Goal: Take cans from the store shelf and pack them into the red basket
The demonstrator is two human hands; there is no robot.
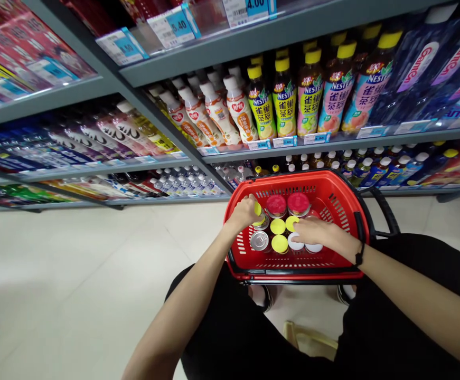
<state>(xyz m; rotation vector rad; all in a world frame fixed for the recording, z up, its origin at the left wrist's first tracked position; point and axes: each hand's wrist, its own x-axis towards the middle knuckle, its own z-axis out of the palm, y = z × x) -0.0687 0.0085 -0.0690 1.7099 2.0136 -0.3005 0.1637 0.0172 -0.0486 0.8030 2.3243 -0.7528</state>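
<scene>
A red plastic shopping basket [332, 198] stands on the floor in front of my knees. It holds several upright drinks: yellow-capped bottles [278, 227], two red-capped ones [298, 203], white-capped ones [295, 245] and a silver can [259, 240]. My left hand [245, 212] is closed round the top of a yellow-capped bottle at the basket's left side. My right hand [317, 232] lies over the bottles on the right, fingers curled onto a yellow cap and a white cap.
Grey store shelves [277, 142] rise just behind the basket, packed with Nestlé tea bottles [285, 97], white-capped drinks [217, 111] and blue water packs [431, 63]. Pale floor tiles [75, 274] spread to the left. My legs in black fill the bottom.
</scene>
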